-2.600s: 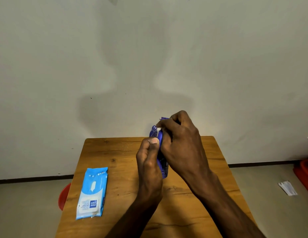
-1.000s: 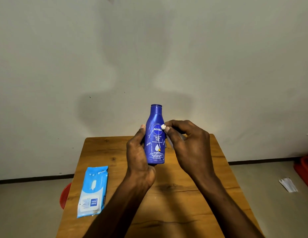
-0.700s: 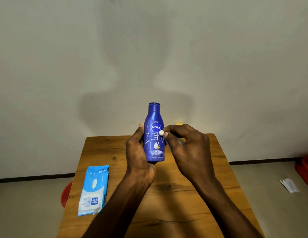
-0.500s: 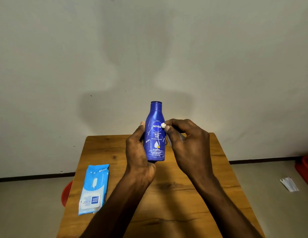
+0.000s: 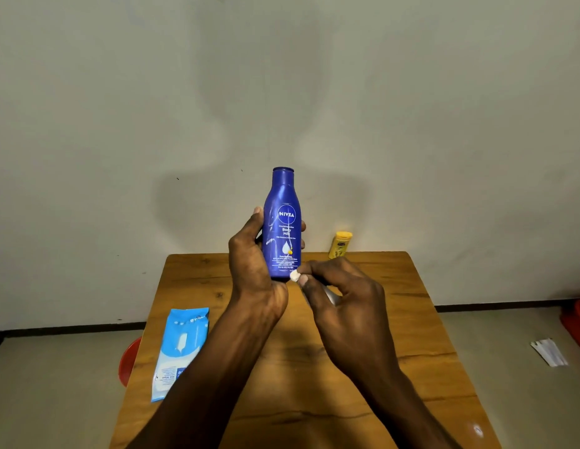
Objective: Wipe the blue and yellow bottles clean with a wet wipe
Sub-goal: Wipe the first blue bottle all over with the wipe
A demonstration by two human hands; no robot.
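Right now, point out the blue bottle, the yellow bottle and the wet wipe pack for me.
blue bottle (image 5: 283,222): head view, on the front label near the logo.
yellow bottle (image 5: 339,245): head view, on the middle of its body.
wet wipe pack (image 5: 180,350): head view, on the middle of its top face.

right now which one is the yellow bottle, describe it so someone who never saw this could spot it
Start at the wooden table against the pale wall and look along its far edge. Right of the blue Nivea bottle, which the left hand holds up, a much smaller bottle stands upright by the wall. That is the yellow bottle: the only yellow thing there, untouched by either hand.
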